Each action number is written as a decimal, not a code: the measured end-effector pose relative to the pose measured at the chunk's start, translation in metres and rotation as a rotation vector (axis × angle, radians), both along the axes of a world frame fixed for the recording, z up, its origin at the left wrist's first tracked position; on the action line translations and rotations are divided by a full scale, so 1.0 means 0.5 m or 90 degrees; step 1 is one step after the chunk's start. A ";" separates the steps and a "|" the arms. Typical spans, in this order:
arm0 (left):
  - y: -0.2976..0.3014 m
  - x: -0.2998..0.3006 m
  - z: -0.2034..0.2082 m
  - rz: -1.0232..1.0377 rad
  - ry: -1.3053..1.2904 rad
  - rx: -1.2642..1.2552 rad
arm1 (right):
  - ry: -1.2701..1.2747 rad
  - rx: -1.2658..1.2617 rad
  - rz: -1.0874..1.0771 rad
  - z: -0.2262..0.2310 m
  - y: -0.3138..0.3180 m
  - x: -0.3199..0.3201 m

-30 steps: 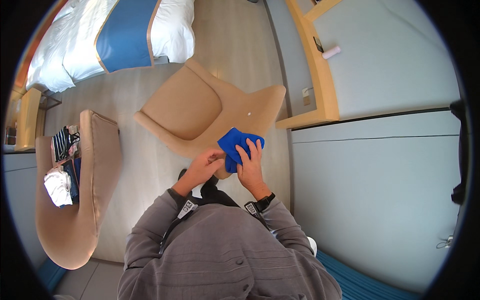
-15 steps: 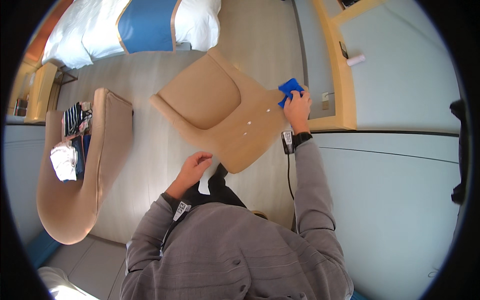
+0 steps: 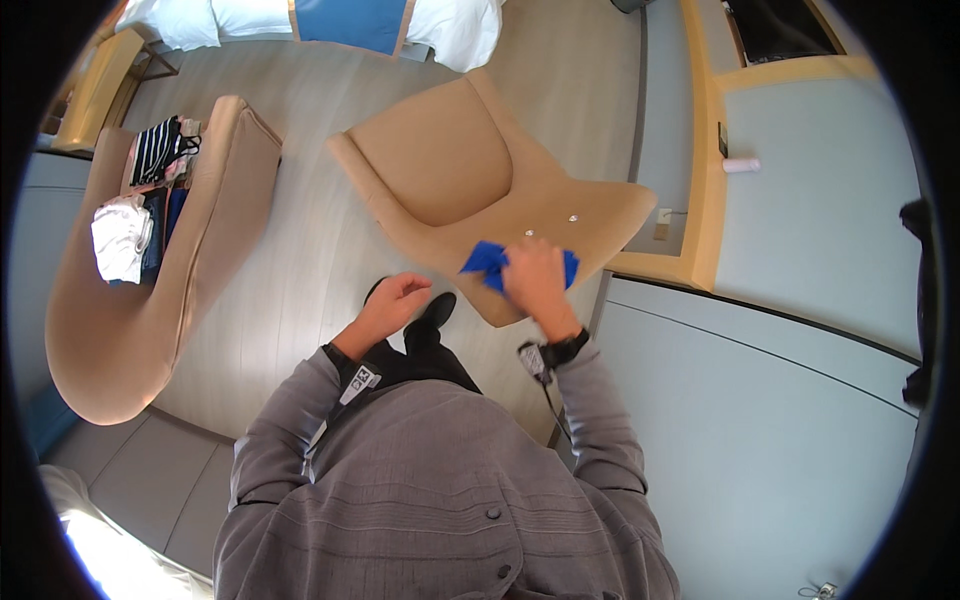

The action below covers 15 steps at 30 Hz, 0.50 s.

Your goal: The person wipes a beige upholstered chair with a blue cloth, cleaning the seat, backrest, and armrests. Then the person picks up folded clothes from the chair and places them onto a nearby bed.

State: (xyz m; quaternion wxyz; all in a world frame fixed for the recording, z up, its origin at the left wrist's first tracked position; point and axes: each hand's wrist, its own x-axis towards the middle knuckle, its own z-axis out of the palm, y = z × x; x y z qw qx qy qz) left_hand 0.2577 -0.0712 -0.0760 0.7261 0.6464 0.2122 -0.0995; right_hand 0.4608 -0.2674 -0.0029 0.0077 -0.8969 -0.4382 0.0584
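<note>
A tan upholstered armchair [image 3: 440, 150] with a winged back stands in front of me, a few shiny round buttons on the back. My right hand [image 3: 537, 285] presses a blue cloth [image 3: 487, 262] against the near part of that back, its fingers closed over the fabric. The cloth sticks out on both sides of the hand and covers part of the chair. My left hand [image 3: 393, 306] hovers in front of my legs, left of the chair's near corner. Its fingers are loosely bent, with nothing in them.
To the left, a second tan armchair [image 3: 110, 350] holds folded clothes [image 3: 122, 238]. A bed [image 3: 450, 30] with a blue runner is at the far side. Right of me are pale blue panels [image 3: 740, 420] and a wooden frame [image 3: 703, 200], with a pink cylinder [image 3: 741, 165] nearby.
My right hand has drawn the blue cloth from the chair back's far right end toward its near left part. The view has shifted too. My left hand stays empty.
</note>
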 end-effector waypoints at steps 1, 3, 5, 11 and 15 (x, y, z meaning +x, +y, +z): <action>0.001 -0.001 -0.001 0.007 0.005 -0.013 | 0.001 -0.060 -0.056 -0.003 0.007 0.034; 0.003 -0.006 -0.002 0.016 0.018 -0.031 | 0.020 -0.145 -0.084 -0.008 0.020 0.070; 0.009 -0.015 -0.005 0.019 0.016 -0.037 | 0.047 -0.191 -0.065 -0.012 0.035 0.058; 0.035 -0.059 -0.018 0.032 0.031 -0.034 | 0.054 -0.202 0.187 -0.025 0.064 -0.095; 0.047 -0.086 -0.033 0.018 0.050 -0.035 | 0.187 -0.216 0.011 -0.003 0.046 -0.006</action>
